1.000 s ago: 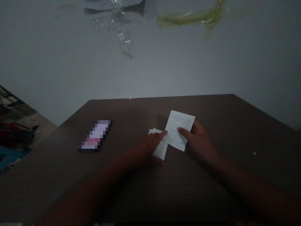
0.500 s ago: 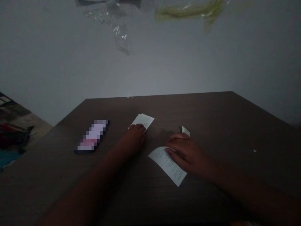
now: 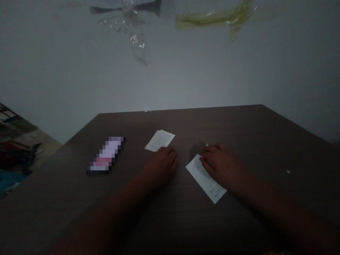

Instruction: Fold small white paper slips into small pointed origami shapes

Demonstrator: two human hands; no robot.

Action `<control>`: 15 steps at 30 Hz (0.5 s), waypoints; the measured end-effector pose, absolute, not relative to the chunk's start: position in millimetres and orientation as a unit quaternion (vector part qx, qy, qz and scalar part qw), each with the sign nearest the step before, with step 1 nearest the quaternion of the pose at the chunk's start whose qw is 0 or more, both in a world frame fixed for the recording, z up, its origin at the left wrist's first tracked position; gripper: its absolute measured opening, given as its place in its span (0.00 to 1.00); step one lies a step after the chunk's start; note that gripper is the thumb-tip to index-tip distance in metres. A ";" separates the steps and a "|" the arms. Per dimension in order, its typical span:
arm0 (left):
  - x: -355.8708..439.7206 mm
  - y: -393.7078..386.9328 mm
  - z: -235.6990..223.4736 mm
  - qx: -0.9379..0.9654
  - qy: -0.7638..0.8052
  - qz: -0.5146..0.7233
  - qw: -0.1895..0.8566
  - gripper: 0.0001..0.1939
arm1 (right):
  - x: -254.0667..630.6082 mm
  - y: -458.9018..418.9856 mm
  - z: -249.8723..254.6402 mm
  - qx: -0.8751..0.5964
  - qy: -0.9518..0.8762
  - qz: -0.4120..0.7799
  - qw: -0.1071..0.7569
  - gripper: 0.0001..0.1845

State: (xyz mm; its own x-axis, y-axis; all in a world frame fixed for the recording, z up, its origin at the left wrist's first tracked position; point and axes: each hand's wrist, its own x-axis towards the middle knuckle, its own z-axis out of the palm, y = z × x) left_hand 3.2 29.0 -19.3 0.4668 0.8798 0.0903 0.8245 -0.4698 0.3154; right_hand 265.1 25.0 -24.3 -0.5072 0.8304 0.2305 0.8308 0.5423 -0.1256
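Near the middle of the dark brown, wood-grain table (image 3: 239, 124), between its left and right edges, a small stack of white printed paper slips (image 3: 159, 140) lies flat toward the far edge. The left hand (image 3: 162, 164) is palm down at the stack's near side, fingers bent and close together; whether they grip or touch the slips I cannot tell. Closer to the near edge and farther right, a white rectangular printed sheet (image 3: 204, 179) lies slantwise, partly under the right hand (image 3: 219, 163). That hand's thumb is at the sheet's upper part; whether it is pinched shut cannot be told. Toward the left edge lies a dark-framed rectangular phone (image 3: 107, 152), its screen pixelated. A tiny white scrap (image 3: 288, 171) lies toward the right edge.
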 end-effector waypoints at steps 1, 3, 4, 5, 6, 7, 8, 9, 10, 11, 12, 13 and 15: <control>4.1 28.1 -20.1 0.851 0.500 0.114 0.116 0.13 | 264.6 26.2 -25.3 -0.474 -0.871 0.002 0.128 0.18; 5.0 27.0 -20.9 0.851 0.502 0.101 0.119 0.12 | 263.5 30.2 -28.3 -0.464 -0.877 0.006 0.128 0.17; 5.1 26.5 -20.8 0.849 0.505 0.097 0.121 0.12 | 262.9 32.9 -30.3 -0.459 -0.879 0.006 0.131 0.17; 5.2 26.1 -20.5 0.847 0.507 0.096 0.124 0.12 | 262.4 36.0 -32.8 -0.456 -0.880 0.005 0.134 0.17; 5.1 25.5 -20.3 0.845 0.510 0.097 0.126 0.14 | 262.0 39.3 -35.6 -0.454 -0.880 0.003 0.137 0.17; 5.1 24.8 -20.2 0.843 0.513 0.096 0.128 0.15 | 261.7 42.7 -38.6 -0.453 -0.880 0.001 0.139 0.17; 5.2 24.1 -20.5 0.841 0.517 0.093 0.130 0.17 | 261.5 46.0 -41.6 -0.455 -0.879 -0.003 0.145 0.17; 5.4 23.3 -21.2 0.838 0.521 0.088 0.133 0.19 | 261.5 49.2 -44.4 -0.456 -0.876 -0.003 0.157 0.18; 5.8 22.5 -22.4 0.836 0.526 0.083 0.136 0.20 | 261.7 52.2 -46.9 -0.454 -0.875 0.003 0.170 0.18; 6.2 21.8 -24.0 0.833 0.530 0.079 0.138 0.21 | 262.0 54.8 -49.0 -0.451 -0.873 0.012 0.187 0.19; 6.6 21.1 -25.9 0.831 0.533 0.079 0.140 0.22 | 262.5 57.1 -50.7 -0.446 -0.871 0.028 0.204 0.19; 7.0 20.5 -28.0 0.830 0.533 0.080 0.140 0.23 | 262.9 59.2 -52.1 -0.442 -0.868 0.047 0.223 0.19; 7.5 19.7 -32.1 0.830 0.533 0.090 0.137 0.24 | 263.3 62.9 -54.2 -0.438 -0.856 0.092 0.260 0.19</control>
